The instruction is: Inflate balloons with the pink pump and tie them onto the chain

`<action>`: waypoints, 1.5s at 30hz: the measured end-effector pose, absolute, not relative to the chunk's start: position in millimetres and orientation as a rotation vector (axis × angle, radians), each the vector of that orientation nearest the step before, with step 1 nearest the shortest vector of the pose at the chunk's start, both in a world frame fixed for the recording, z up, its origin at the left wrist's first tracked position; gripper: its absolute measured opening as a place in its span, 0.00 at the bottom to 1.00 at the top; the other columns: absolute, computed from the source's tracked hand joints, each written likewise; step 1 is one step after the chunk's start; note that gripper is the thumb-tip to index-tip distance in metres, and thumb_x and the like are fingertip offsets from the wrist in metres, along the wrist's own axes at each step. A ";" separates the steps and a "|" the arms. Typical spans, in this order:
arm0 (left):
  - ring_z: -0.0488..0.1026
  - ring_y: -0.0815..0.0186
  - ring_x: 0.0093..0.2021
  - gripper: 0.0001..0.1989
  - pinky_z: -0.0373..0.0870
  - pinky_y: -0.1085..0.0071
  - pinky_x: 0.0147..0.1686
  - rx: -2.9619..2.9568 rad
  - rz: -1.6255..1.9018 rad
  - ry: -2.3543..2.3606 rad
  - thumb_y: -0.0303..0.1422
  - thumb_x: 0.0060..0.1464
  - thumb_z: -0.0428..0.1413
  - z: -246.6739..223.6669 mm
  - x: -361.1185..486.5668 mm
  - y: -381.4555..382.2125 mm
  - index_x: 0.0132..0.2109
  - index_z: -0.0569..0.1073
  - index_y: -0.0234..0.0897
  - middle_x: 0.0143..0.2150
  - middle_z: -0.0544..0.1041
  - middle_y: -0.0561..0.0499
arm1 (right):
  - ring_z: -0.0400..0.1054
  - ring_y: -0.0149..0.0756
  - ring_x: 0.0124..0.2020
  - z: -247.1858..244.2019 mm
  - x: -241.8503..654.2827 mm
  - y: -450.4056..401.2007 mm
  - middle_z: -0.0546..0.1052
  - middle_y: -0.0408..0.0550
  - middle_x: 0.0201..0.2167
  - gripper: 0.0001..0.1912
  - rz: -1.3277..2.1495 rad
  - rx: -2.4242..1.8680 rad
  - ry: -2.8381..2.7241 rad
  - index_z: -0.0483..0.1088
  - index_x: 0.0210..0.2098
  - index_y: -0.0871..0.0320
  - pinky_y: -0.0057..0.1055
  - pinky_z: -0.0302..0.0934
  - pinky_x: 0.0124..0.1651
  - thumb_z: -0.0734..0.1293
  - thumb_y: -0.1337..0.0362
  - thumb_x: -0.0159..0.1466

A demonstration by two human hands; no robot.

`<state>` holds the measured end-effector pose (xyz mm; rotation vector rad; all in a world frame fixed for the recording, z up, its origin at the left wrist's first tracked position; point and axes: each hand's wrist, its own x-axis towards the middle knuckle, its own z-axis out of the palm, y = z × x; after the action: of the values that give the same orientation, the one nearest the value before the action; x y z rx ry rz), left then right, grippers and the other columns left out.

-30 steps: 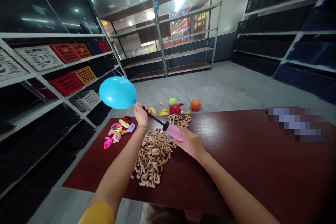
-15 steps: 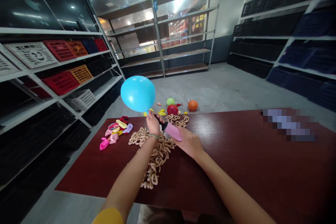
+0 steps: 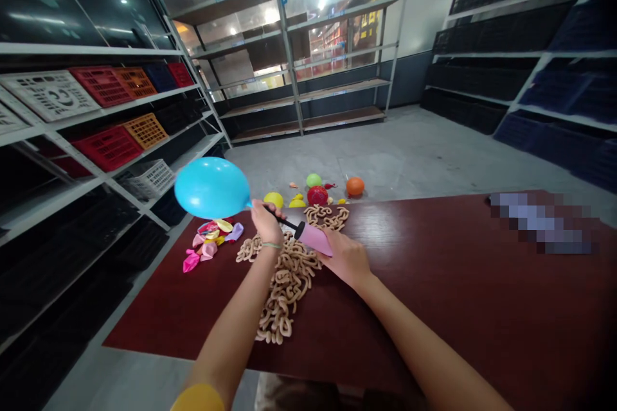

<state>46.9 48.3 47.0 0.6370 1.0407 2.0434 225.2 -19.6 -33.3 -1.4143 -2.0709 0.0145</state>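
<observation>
pinching blue balloon (image 3: 212,187) neck in left hand (image 3: 266,225), right hand (image 3: 347,260) curled around pink hand pump (image 3: 315,239) above dark red table (image 3: 457,295), metal shelves (image 3: 289,64) beyond table.

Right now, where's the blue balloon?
In the head view, the blue balloon is up at the left, its neck held by the left hand on the end of the pink pump, above the pile of flat balloons.

Pixelated patch (image 3: 540,221) on table (image 3: 434,295), neck of blue balloon (image 3: 212,187) hidden by left hand (image 3: 267,225)
</observation>
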 end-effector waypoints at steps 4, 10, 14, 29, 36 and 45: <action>0.62 0.73 0.16 0.16 0.63 0.75 0.18 0.658 1.979 0.970 0.46 0.60 0.49 17.8 78.3 35.4 0.32 0.58 0.40 0.21 0.62 0.59 | 0.72 0.42 0.41 -31.6 234.4 -20.3 0.78 0.51 0.42 0.23 -0.026 -1.464 -2.098 0.65 0.55 0.55 0.32 0.60 0.40 0.66 0.53 0.63; 0.68 0.70 0.18 0.16 0.68 0.73 0.20 0.639 1.931 1.065 0.45 0.61 0.46 11.3 60.3 32.5 0.31 0.60 0.38 0.21 0.67 0.56 | 0.70 0.43 0.48 -22.2 236.4 -21.1 0.75 0.53 0.51 0.27 0.005 -1.357 -2.235 0.60 0.61 0.55 0.35 0.62 0.46 0.60 0.49 0.67; 0.72 0.66 0.21 0.14 0.71 0.69 0.24 0.652 1.991 1.160 0.40 0.64 0.41 21.8 28.8 35.0 0.33 0.60 0.38 0.21 0.70 0.53 | 0.70 0.44 0.49 -20.3 237.6 -21.3 0.73 0.53 0.54 0.28 -0.030 -1.284 -2.265 0.59 0.63 0.55 0.36 0.62 0.47 0.59 0.49 0.68; 0.63 0.72 0.17 0.21 0.60 0.75 0.20 1.181 1.734 1.588 0.45 0.65 0.40 -3.2 -38.8 12.0 0.27 0.61 0.39 0.19 0.69 0.54 | 0.66 0.46 0.49 -20.3 248.1 -14.7 0.74 0.52 0.53 0.28 -0.223 -1.348 -2.404 0.63 0.62 0.52 0.41 0.51 0.50 0.64 0.50 0.65; 0.65 0.68 0.22 0.26 0.61 0.70 0.31 1.577 1.414 1.709 0.43 0.67 0.37 -8.1 -34.2 -0.3 0.22 0.61 0.40 0.18 0.67 0.53 | 0.64 0.46 0.54 -21.5 247.0 -12.4 0.72 0.52 0.56 0.29 -0.221 -1.341 -2.408 0.63 0.62 0.53 0.41 0.52 0.53 0.61 0.46 0.66; 0.66 0.67 0.23 0.25 0.60 0.68 0.33 1.792 1.135 1.716 0.40 0.67 0.38 -4.5 -26.9 -4.9 0.22 0.61 0.40 0.18 0.68 0.52 | 0.65 0.46 0.53 -19.1 246.4 -12.1 0.73 0.53 0.55 0.27 -0.227 -1.313 -2.381 0.65 0.61 0.54 0.41 0.54 0.51 0.60 0.48 0.67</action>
<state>-26.9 -4.9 -4.5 1.7922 1.7162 1.1355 246.4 -12.1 -19.1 -1.3135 -2.3814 -0.2268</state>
